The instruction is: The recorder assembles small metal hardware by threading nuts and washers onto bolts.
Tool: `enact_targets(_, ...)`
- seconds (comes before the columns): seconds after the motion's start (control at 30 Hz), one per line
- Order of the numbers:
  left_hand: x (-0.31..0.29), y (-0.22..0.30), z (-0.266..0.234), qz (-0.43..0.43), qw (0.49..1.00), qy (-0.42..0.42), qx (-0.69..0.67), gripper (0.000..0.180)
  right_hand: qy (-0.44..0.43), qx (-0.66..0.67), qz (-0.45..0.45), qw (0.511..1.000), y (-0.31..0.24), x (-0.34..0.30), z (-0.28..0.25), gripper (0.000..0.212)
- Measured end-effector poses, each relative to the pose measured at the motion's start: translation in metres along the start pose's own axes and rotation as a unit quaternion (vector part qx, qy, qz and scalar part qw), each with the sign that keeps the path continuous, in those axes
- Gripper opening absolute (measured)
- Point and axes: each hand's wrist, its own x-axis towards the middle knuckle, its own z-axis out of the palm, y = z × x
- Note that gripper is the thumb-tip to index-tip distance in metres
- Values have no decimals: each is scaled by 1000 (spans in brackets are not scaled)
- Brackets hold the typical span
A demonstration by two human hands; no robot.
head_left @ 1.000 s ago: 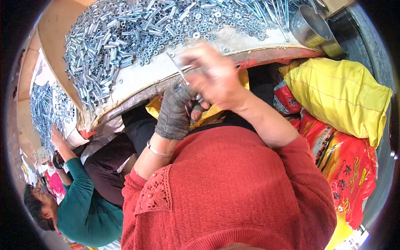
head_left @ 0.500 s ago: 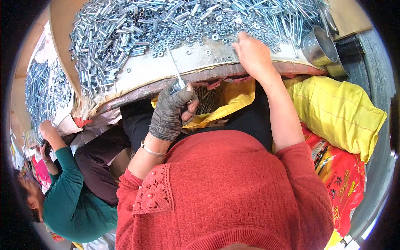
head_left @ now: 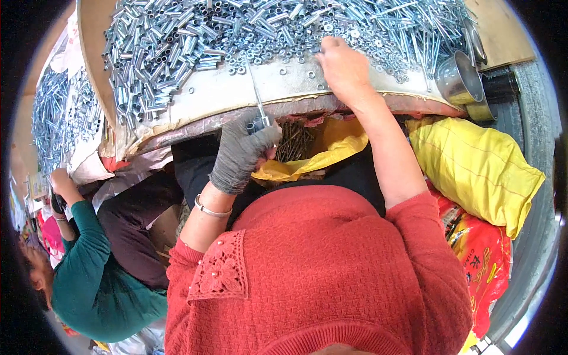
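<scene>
My left hand point(head_left: 241, 151), in a grey fingerless glove, is closed around a long thin metal bolt point(head_left: 255, 89) that points away from me. Shiny metal pieces show at the bolt's lower part by my thumb; their exact kind is hard to make out. My bare right hand point(head_left: 348, 70) rests at the near edge of the small nuts and washers point(head_left: 284, 47), fingers bent together. Its fingertips are partly hidden, so whatever they hold cannot be seen. A few loose washers point(head_left: 311, 74) lie on the pale cloth point(head_left: 207, 89) between my hands.
Metal sleeves point(head_left: 177, 53) are heaped on the left, long bolts point(head_left: 408, 35) on the right. Metal cups point(head_left: 460, 78) stand at the table's right end. A yellow sack point(head_left: 473, 171) lies below them. To my left, a person in a green top point(head_left: 100, 278) works beside another heap.
My right hand has slid left along the edge of the washers. My left hand has turned slightly, still gripping the bolt. The whole view has shifted a little.
</scene>
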Motion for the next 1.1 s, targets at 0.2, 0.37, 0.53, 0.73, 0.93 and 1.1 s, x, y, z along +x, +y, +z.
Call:
enact_targets(0.2, 1, -13, -1, 180, 889, 66, 416, 17, -125, 633, 130, 753, -13, -20, -57, 7)
enact_targets(0.37, -3, -9, 9, 198, 857, 9, 475, 16, -161, 630, 131, 748, -9, -34, -68, 7)
enact_targets(0.53, -2, -8, 6, 260, 813, 32, 520, 14, -271, 761, 173, 563, -1, -36, -62, 22)
enact_targets(0.73, -3, -13, 5, 235, 907, 11, 350, 12, -204, 677, 130, 695, 2, -11, -37, 33)
enact_targets(0.93, 4, -10, 0, 113, 968, -10, 224, 14, -74, 28, 7, 997, 16, 17, -2, 25)
enact_targets(1.1, 2, -4, 3, 72, 981, -41, 177, 17, -84, -43, 40, 995, 0, 15, -5, 20)
